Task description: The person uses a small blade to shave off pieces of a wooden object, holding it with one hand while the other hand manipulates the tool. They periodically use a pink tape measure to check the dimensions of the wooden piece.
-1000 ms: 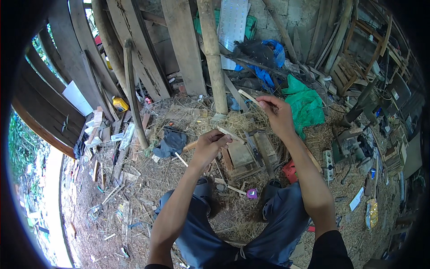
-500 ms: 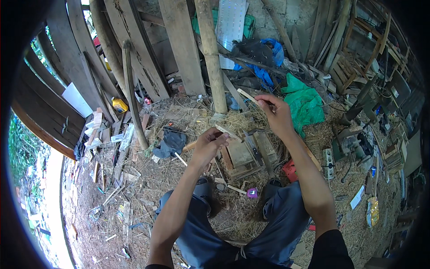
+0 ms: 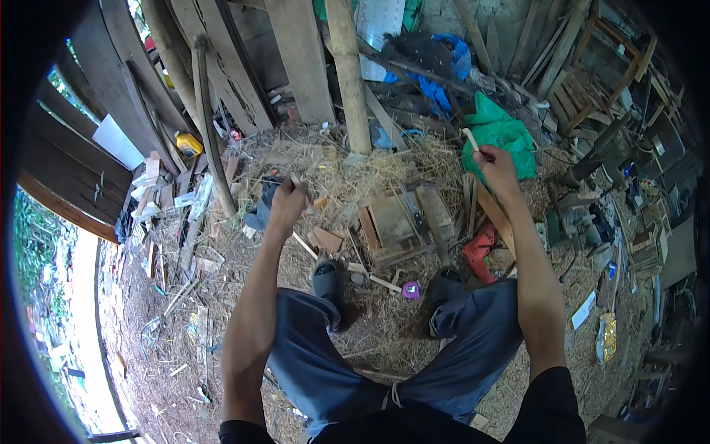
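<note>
My left hand (image 3: 285, 206) is closed on a small wooden piece (image 3: 295, 179), mostly hidden by my fingers, out over a dark crumpled cloth (image 3: 259, 216). My right hand (image 3: 498, 169) pinches a pale wooden stick (image 3: 470, 138), raised in front of a green plastic sheet (image 3: 492, 115). Between my hands on the ground lies a worn wooden board assembly (image 3: 392, 229) with a dark bladed tool (image 3: 418, 224) on it. A red tool (image 3: 480, 255) lies to its right, and a purple tape measure (image 3: 410, 290) sits between my sandalled feet.
Plank walls (image 3: 296, 59) and a wooden post (image 3: 351, 111) stand ahead. Leaning timber and a broken chair (image 3: 606, 85) are at the back right. A yellow jug (image 3: 188, 144) stands by the left wall. Straw, offcuts and debris cover the ground (image 3: 185, 348). A bright opening lies at the left.
My hands have moved apart, the left one leftward and the right one rightward and up, each still with its wooden piece. The view has shifted a little, with surroundings sitting higher in the picture.
</note>
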Motion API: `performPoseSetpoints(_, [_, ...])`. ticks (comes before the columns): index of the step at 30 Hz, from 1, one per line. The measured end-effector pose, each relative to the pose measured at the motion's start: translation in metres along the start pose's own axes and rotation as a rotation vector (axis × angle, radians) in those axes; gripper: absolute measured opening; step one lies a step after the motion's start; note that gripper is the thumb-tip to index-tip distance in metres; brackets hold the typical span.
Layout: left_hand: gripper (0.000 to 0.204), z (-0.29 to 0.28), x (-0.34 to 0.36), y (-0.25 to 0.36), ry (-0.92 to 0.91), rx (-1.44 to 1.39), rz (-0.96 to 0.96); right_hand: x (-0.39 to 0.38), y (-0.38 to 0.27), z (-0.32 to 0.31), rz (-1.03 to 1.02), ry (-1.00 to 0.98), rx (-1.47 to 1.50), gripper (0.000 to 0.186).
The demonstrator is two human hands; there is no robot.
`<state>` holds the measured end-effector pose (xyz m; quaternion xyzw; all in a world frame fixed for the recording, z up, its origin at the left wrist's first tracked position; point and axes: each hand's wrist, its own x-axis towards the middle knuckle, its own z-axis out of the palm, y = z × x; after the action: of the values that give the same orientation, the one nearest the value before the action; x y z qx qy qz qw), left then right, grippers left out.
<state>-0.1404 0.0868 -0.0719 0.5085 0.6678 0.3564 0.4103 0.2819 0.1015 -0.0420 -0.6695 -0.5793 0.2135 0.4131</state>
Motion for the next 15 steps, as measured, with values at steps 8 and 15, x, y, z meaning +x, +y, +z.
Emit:
performPoseSetpoints(8, [0.030, 0.121, -0.050, 0.061, -0.211, 0.275, 0.504, -0.051, -0.049, 0.041, -0.043, -0.490, -0.095, 0.021])
performPoseSetpoints(15, [0.029, 0.141, -0.041, 0.081, -0.340, 0.318, 0.537, -0.024, -0.002, 0.045, 0.254, -0.521, 0.250, 0.018])
